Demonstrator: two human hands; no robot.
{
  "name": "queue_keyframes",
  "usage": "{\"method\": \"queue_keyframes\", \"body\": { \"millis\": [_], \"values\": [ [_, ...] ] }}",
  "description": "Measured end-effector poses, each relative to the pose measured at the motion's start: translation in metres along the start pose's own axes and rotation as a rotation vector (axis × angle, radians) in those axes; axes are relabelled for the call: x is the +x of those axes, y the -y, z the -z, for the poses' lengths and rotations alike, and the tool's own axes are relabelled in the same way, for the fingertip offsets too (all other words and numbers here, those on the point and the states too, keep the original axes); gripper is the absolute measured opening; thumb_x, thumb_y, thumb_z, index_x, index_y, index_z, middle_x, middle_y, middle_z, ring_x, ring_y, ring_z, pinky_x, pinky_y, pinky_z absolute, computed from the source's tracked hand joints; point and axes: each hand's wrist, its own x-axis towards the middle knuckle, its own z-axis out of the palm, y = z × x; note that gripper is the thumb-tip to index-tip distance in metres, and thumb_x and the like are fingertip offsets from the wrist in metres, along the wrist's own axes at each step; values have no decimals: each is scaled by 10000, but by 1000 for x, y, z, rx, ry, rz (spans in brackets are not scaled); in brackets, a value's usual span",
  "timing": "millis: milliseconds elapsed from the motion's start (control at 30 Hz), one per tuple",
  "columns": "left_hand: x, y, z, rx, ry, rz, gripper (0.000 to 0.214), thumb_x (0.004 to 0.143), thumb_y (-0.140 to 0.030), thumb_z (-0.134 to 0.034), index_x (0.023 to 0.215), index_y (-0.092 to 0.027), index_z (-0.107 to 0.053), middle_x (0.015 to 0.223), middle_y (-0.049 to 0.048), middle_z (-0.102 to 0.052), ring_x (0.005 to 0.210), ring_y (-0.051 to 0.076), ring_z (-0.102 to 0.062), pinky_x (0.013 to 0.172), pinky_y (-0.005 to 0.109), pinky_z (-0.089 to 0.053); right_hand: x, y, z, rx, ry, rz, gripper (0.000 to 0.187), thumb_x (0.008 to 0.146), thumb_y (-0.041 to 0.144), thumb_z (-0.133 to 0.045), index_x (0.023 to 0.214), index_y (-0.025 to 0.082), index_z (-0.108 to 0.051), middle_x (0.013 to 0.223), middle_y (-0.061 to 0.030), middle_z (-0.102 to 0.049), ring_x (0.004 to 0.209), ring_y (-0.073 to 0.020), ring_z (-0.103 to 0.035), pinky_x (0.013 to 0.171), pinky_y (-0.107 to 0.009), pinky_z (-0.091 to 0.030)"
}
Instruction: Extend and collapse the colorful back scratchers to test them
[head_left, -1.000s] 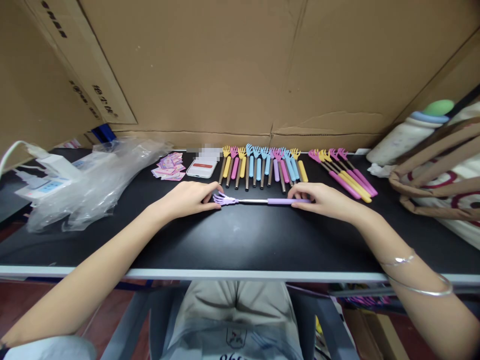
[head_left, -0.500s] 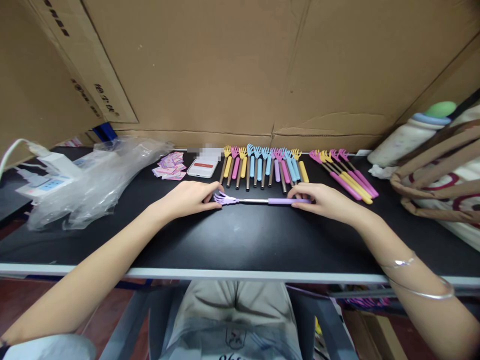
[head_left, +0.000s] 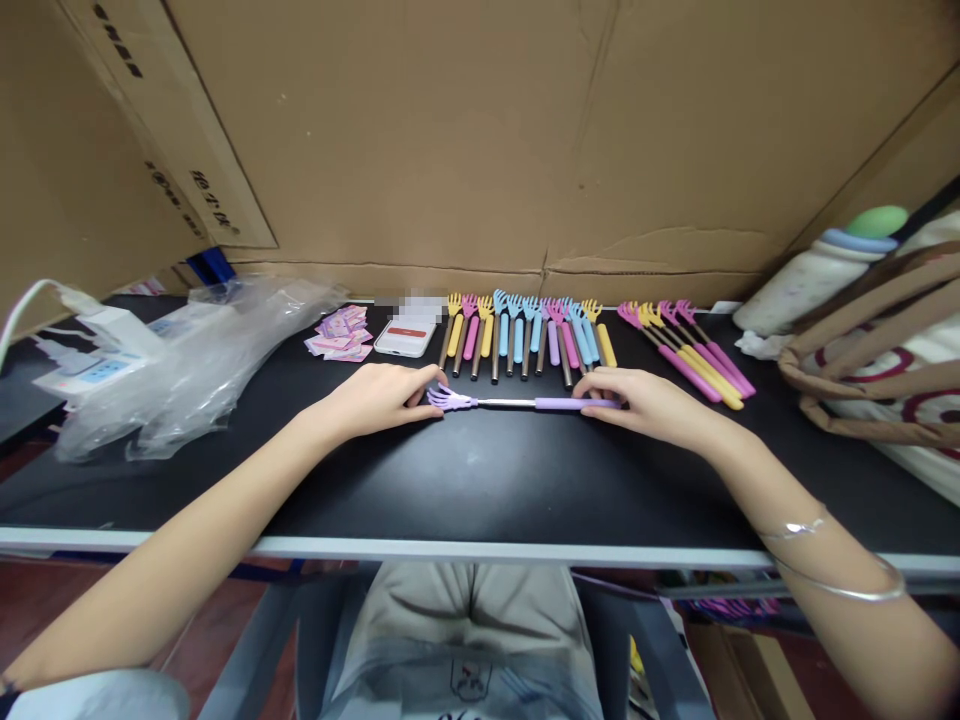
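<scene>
A purple telescopic back scratcher lies sideways on the black table, its metal shaft pulled out. My left hand pinches its claw-shaped head at the left end. My right hand grips its purple handle at the right end. Just behind it, a row of several collapsed scratchers in yellow, pink, blue and purple lies side by side. A second, smaller group of pink and yellow scratchers lies to the right of that row.
Crumpled clear plastic bags and a white power strip sit at the left. Pink paper slips and a white phone-like device lie near the row. A bottle and a woven bag stand at right. Cardboard walls the back.
</scene>
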Motion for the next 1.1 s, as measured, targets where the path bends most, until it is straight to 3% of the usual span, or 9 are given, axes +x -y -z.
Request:
{"method": "queue_keyframes", "body": {
  "millis": [200, 400, 533, 700, 833, 933, 1100],
  "values": [
    [1, 4, -3, -2, -1, -6, 362, 912, -490, -455, 1166, -238, -509, 809, -9, -650, 700, 157, -606, 565, 218, -335, 5, 9, -9, -85, -74, 42, 189, 904, 366, -475, 970, 234, -593, 966, -53, -617, 861, -176, -566, 746, -286, -423],
    [3, 4, -7, -4, -9, -15, 377, 905, -498, -479, 1180, -242, -507, 814, -10, -647, 707, 155, -604, 579, 213, -336, 18, 39, -23, -122, -150, 106, 163, 918, 326, -475, 961, 222, -593, 954, -40, -631, 875, -156, -585, 703, -250, -422],
    [3, 2, -7, -1, -3, -17, 357, 904, -467, -508, 1184, -245, -508, 788, -23, -637, 681, 142, -590, 568, 209, -317, 29, 53, -28, -169, -161, 176, 136, 912, 288, -494, 947, 216, -604, 944, -37, -645, 862, -152, -592, 694, -246, -405],
    [3, 3, -6, -24, 7, -31, 373, 887, -480, -543, 1185, -258, -513, 746, -41, -617, 669, 135, -580, 557, 209, -299, 32, 52, -25, -180, -136, 185, 120, 901, 279, -512, 935, 221, -612, 926, -19, -652, 820, -134, -592, 647, -229, -379],
    [3, 5, -5, -40, 9, -36, 373, 879, -496, -547, 1163, -254, -526, 747, -39, -621, 648, 132, -577, 545, 212, -294, 27, 47, -11, -167, -141, 165, 131, 894, 294, -512, 929, 226, -618, 921, -11, -660, 809, -126, -593, 645, -221, -374],
    [2, 4, -4, -41, 3, -30, 320, 898, -468, -521, 1131, -248, -532, 741, -39, -620, 628, 127, -573, 549, 211, -300, 25, 40, 11, -149, -187, 103, 174, 893, 345, -500, 952, 237, -624, 873, -4, -660, 764, -125, -588, 637, -223, -370],
    [2, 3, -4, -47, -8, -30, 281, 906, -440, -502, 1121, -260, -524, 741, -49, -617, 637, 121, -575, 562, 202, -312, 25, 7, 58, -253, -347, -152, 281, 878, 459, -472, 978, 244, -621, 819, -11, -671, 685, -144, -575, 584, -238, -329]
  ]
}}
